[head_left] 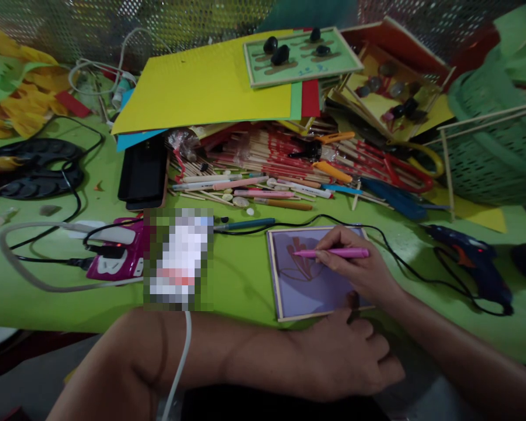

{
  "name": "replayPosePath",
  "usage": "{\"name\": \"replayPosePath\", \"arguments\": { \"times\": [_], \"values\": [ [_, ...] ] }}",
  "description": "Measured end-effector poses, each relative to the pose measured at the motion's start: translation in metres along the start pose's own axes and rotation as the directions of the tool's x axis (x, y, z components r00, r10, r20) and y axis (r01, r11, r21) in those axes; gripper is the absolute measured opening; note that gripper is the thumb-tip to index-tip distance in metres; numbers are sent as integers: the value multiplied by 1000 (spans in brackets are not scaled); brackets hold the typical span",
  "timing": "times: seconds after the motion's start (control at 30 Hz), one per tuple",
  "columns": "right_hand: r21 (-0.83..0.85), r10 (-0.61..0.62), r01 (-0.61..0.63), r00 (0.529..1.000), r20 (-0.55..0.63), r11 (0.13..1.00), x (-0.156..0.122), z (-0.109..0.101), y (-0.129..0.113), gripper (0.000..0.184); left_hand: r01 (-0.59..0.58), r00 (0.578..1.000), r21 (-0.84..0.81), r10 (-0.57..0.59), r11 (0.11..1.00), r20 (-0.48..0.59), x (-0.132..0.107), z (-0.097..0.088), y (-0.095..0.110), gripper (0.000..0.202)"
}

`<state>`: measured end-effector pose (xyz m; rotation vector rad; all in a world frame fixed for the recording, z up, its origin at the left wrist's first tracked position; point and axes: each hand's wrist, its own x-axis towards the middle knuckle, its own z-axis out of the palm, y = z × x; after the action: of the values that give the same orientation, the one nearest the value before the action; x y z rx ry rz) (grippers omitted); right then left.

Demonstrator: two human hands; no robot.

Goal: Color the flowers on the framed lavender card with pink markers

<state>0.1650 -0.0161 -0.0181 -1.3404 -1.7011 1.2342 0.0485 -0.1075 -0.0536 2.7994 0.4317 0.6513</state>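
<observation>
My right hand (355, 266) is closed around a pink pen (333, 253), its tip on a lilac card (309, 280) framed with thin wooden sticks, where brown lines are drawn. My left hand (355, 356) lies at the table's front edge, fingers curled loosely, resting against the card's near edge; I cannot see anything in it. The card lies flat on the green table (241, 275).
A blue glue gun (473, 260) with a black cable lies to the right. A pink power strip (114, 257) sits left. Pens, sticks and scissors (289, 169) pile behind the card. Yellow paper (210, 88), framed boards and a green basket (495, 134) stand at the back.
</observation>
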Motion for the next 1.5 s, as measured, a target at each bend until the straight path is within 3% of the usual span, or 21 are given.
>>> {"name": "replayPosePath", "arguments": {
  "times": [1.1,1.33,1.5],
  "values": [
    [-9,61,-60,998,35,998,-1,-3,-3,17,-12,999,1,12,1000,37,0,1,-2,16],
    [-6,3,-3,1000,1,1000,0,-1,-3,18,-6,1000,14,6,1000,24,1,-2,-2,16],
    [21,29,-30,999,32,999,0,-3,-2,15,-2,1000,3,1,1000,16,1,-1,-2,16]
  ]
}}
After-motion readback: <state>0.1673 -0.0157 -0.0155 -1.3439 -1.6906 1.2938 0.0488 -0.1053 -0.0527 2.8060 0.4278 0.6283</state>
